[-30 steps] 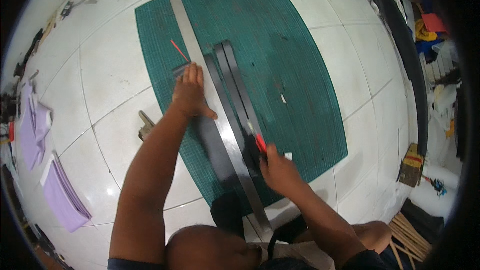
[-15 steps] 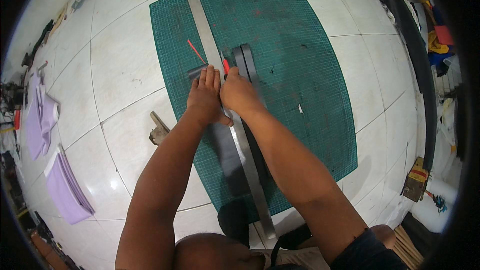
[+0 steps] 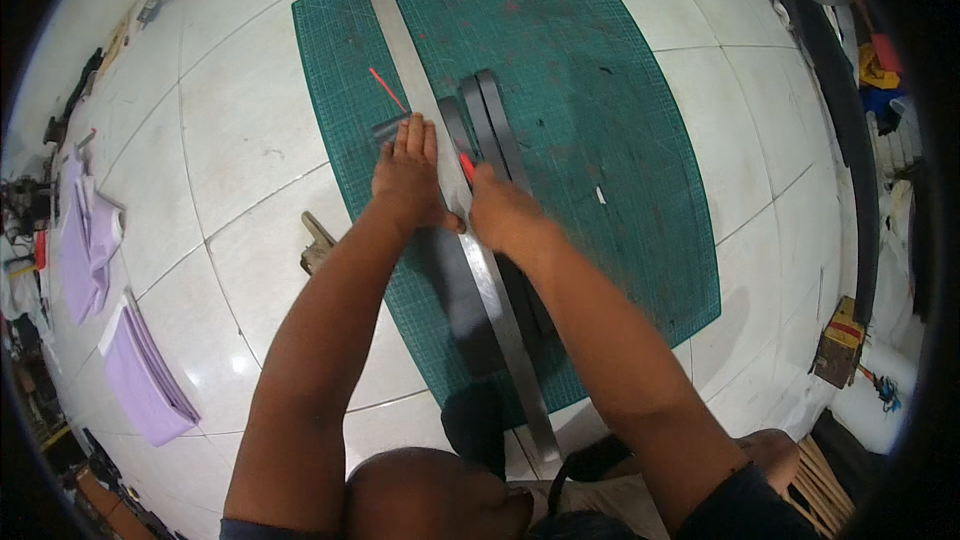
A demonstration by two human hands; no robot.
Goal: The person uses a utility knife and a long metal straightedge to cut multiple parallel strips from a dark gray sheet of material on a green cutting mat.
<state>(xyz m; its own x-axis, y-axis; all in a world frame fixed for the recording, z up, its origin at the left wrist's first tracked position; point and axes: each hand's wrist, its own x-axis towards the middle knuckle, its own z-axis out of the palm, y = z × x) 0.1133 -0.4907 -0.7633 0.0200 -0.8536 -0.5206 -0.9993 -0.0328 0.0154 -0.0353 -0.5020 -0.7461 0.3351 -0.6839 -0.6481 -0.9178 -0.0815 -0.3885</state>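
- Forearms come in from six o'clock, ours, over the green cutting mat (image 3: 620, 140) on the white tiled floor (image 3: 230, 140).
- Our left hand (image 3: 408, 177) lies flat, fingers spread loose, pressing the long metal ruler (image 3: 490, 285) down.
- At three o'clock of it, our right hand (image 3: 503, 212) is clenched around a red-handled knife (image 3: 466, 166) touching the ruler's edge.
- Dark strips (image 3: 490, 125) lie at twelve o'clock, just beyond.
- Purple sheets (image 3: 140, 370) sit far off at nine o'clock.

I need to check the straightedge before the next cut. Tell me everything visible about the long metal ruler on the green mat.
The long flat silver metal ruler lies flat, running diagonally from the far edge of the green gridded cutting mat to past its near edge onto the white tiles. The left hand presses down on it; the right hand holds a red-handled knife against its right edge. Dark strips lie alongside.
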